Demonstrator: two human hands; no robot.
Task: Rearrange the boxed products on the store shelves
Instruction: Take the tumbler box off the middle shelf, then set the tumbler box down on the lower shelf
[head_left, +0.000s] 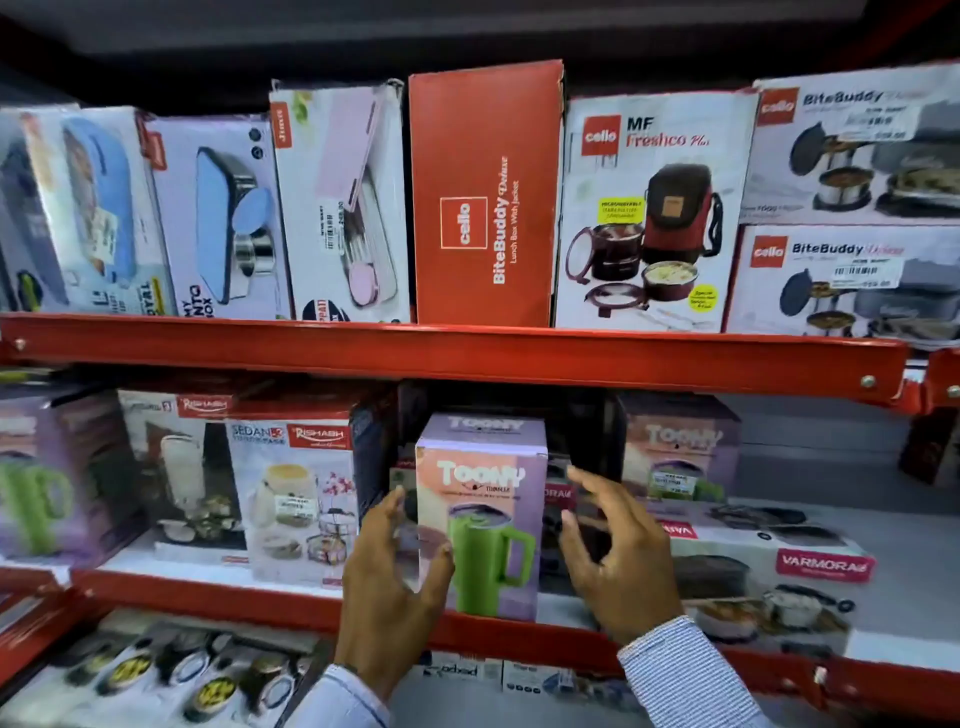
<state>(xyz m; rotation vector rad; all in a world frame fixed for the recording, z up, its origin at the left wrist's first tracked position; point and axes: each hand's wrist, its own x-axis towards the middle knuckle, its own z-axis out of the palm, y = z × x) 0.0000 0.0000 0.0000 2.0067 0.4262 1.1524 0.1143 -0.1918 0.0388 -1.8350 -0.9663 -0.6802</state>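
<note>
At lower centre, the left hand (387, 571) touches the upright Toony tumbler box (483, 514) with spread fingers; the right hand (618, 561) hovers open beside it

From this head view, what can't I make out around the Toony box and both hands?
- Left hand: covers the lower left corner of the Toony tumbler box; contact looks likely but is blurred.
- Right hand: open beside the box; it hides the dark items behind it.
- Far-left box with the green mug: motion blurred, text unreadable.
- Price stickers on the BiteBuddy boxes: too small to read.
</note>
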